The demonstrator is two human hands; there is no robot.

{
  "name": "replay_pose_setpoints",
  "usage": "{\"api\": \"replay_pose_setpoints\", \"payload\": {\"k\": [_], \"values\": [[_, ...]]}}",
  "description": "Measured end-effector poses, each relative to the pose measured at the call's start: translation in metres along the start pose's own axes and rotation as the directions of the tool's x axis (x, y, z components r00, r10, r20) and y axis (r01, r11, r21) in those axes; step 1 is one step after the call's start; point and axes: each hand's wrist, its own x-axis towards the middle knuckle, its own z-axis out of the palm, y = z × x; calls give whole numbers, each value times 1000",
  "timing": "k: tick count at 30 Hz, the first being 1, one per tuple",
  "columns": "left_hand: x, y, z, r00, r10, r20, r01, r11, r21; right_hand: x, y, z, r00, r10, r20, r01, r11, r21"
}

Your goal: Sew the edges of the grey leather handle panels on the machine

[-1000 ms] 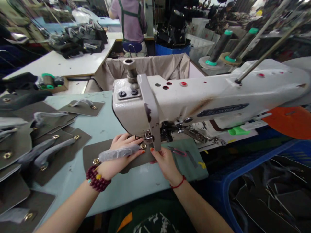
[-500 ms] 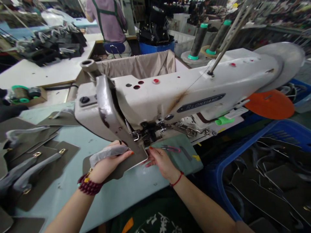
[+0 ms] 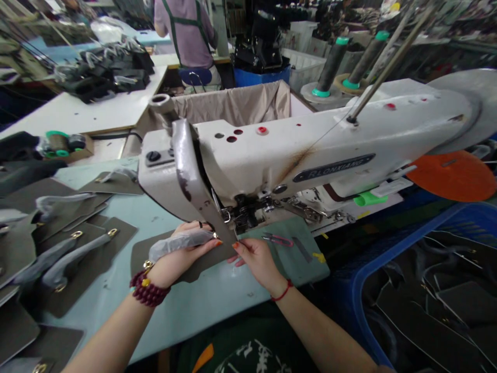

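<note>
A dark grey leather panel (image 3: 144,254) with a plastic-wrapped handle (image 3: 176,241) lies under the needle area of a white sewing machine (image 3: 295,150). My left hand (image 3: 182,256), with a bead bracelet at the wrist, lies over the panel with its fingers curled on the wrapped handle. My right hand (image 3: 256,259), with a red cord at the wrist, pinches the panel's right edge just below the presser foot (image 3: 243,220). Small red snips (image 3: 277,239) rest on the machine bed beside my right hand.
Several similar grey panels with handles (image 3: 70,248) are spread over the pale blue table (image 3: 217,298) at left. A blue crate (image 3: 423,290) of dark pieces stands at right. Thread cones (image 3: 330,67) rise behind the machine. A person in a purple shirt (image 3: 190,31) stands at the back.
The view has swung left and back a little. Both hands stay at the needle, and the panel has shifted slightly under the foot.
</note>
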Motion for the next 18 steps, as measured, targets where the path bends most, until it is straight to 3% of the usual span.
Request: {"api": "replay_pose_setpoints", "payload": {"k": [7,18], "values": [[-1,-7,10,998,-64,23,63,998,22,3,14,5,995,-22,-97,19,999,-29],[8,-4,-1,996,-80,40,82,995,-62,7,15,11,991,21,-132,-20,1000,14]]}}
